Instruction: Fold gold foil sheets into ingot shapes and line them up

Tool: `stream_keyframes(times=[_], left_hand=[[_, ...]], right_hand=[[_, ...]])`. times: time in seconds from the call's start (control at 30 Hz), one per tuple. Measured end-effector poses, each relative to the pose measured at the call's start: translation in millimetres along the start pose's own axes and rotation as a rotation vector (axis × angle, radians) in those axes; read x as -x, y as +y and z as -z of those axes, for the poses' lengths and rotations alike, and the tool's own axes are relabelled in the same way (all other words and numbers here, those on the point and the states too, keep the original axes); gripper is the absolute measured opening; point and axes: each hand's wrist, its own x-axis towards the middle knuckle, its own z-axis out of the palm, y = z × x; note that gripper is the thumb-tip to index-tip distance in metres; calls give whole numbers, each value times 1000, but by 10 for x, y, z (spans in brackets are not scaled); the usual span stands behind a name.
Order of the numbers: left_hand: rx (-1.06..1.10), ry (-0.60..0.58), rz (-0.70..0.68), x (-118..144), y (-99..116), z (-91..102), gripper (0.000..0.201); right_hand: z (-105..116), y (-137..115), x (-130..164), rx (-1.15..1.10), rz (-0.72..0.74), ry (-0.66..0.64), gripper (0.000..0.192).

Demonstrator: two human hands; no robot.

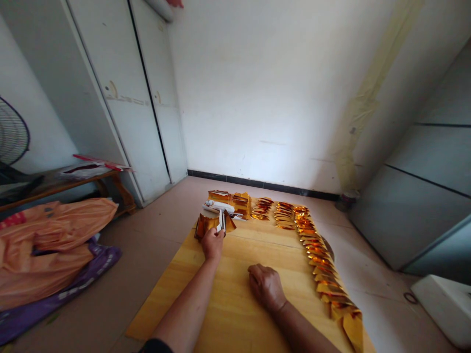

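My left hand (pixel 212 243) reaches to the far left corner of the wooden board. Its fingers close on folded gold foil paper (pixel 206 223), with a white strip (pixel 221 221) standing up beside the fingertips. Just beyond it lies a white roll or packet (pixel 220 207), in front of more stacked gold foil pieces (pixel 241 203). Curled over the middle of the board, my right hand (pixel 267 287) has its fingers bent under; whatever they may hold is hidden. Folded gold foil pieces (pixel 318 264) form an overlapping row down the board's right edge.
The wooden board (pixel 231 299) stands near a white wall. Bunches of gold foil (pixel 284 215) line its far edge. To the left are orange and purple bags (pixel 55 255), a low wooden bench (pixel 119 191) and a fan (pixel 13 132). A white box (pixel 441 304) sits at right.
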Motion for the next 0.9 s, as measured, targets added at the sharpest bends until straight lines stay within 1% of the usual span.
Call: stream_keyframes(times=[0.1,0.17,0.23,0.3,0.37,0.43,0.5,0.57,0.6,0.63,0.7,0.73,0.77,0.8,0.83,0.9], left_hand=[[108,115,-50,108,-34,58,25],[178,160,-71,220,-30,131,24],[274,162,-63,350,11,224,25],[418,117,-6,479,84,316,29],[593,50,76,592,167,386,36],[732,-7,92,689,235,420,38],[789,-39,97,774,283,417,38],[826,-81,116,851,322,390,38],[853,-99,132,885,344,373,39],[878,-116,146,917,371,357,39],[936,-133,180,973,437,334,40],[968,-137,200,1002,472,328,40],[1001,-145,224,1034,504,326,40],[1030,-158,248,1073,528,327,39],[1040,-186,260,1120,542,330,37],[999,-277,241,1240,534,332,32]], right_hand=[[1,0,-2,-4,8,-8,15],[-2,6,-3,-17,5,-7,15],[-4,17,-8,-50,-11,-6,17],[7,21,-20,-132,-41,-2,18],[48,-1,-43,-295,-94,7,18],[132,-70,-76,-539,-196,32,15],[263,-189,-108,-835,-370,64,19],[422,-335,-124,-1131,-577,80,29],[498,-407,-120,-1244,-630,40,33],[561,-470,-108,-1332,-678,-39,38],[630,-560,-63,-1437,-735,-304,50],[630,-581,-34,-1478,-752,-377,53],[609,-585,-7,-1522,-778,-388,54],[573,-573,15,-1576,-807,-339,54],[526,-548,28,-1627,-854,-230,55],[430,-470,20,-1679,-956,51,57]])
